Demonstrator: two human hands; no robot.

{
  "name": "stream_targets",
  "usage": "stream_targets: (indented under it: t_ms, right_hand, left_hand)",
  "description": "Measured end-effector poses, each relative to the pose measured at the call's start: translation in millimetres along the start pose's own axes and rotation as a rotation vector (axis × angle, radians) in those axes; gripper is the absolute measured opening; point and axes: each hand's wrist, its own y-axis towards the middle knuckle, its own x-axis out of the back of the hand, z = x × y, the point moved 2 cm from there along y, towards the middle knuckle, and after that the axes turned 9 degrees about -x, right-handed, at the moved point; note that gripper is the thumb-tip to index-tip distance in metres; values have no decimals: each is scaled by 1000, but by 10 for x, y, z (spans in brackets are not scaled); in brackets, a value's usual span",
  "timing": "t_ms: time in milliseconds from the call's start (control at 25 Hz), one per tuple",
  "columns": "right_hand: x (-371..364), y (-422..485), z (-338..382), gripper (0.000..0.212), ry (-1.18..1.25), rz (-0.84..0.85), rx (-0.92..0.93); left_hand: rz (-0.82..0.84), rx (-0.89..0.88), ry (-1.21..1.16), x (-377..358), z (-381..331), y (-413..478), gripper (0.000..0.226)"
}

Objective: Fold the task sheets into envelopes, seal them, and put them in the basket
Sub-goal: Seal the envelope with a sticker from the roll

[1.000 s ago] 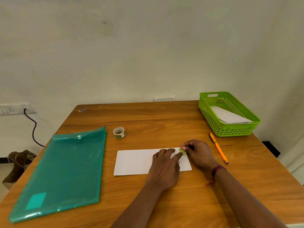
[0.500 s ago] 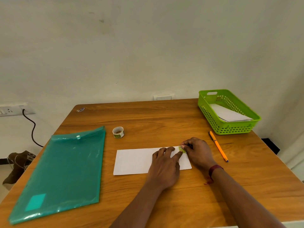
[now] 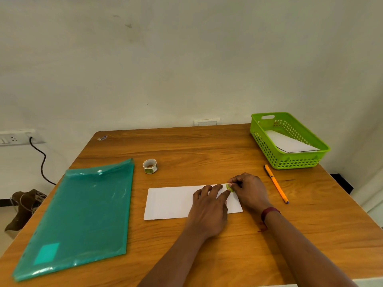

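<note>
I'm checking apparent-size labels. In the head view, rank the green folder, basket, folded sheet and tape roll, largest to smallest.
1. green folder
2-3. basket and folded sheet: they look alike in area, and the basket is farther away, so unranked
4. tape roll

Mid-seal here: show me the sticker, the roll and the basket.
Sticker [image 3: 229,187]: head view, on its green face.
Roll [image 3: 150,170]: head view, on its near outer wall.
Basket [image 3: 298,162]: head view, on its near mesh wall.
</note>
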Motion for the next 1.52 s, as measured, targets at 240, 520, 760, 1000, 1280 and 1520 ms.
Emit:
stream_targets:
  t_ms: [240, 520, 760, 1000, 1280, 1520]
  right_hand:
    - [-4, -2, 57, 16, 100, -46, -132]
    - [-10, -50, 32, 17, 111, -79, -76]
    - [44, -160, -63, 21, 206, -47, -10]
    - [7, -173, -41, 24, 199, -48, 1]
    - [42, -173, -15, 30, 268, -17, -9]
    - [-5, -244, -57, 21, 227, -111, 32]
  left_hand:
    - [76, -54, 42, -8, -18, 23, 55]
    - [116, -78, 66, 20, 3, 63, 52]
    - [113, -58, 23, 9, 9, 63, 51]
    - [109, -57, 23, 21, 4, 57, 52]
    - [90, -50, 13, 3, 7, 63, 49]
    - [16, -53, -15, 9, 11, 28, 48]
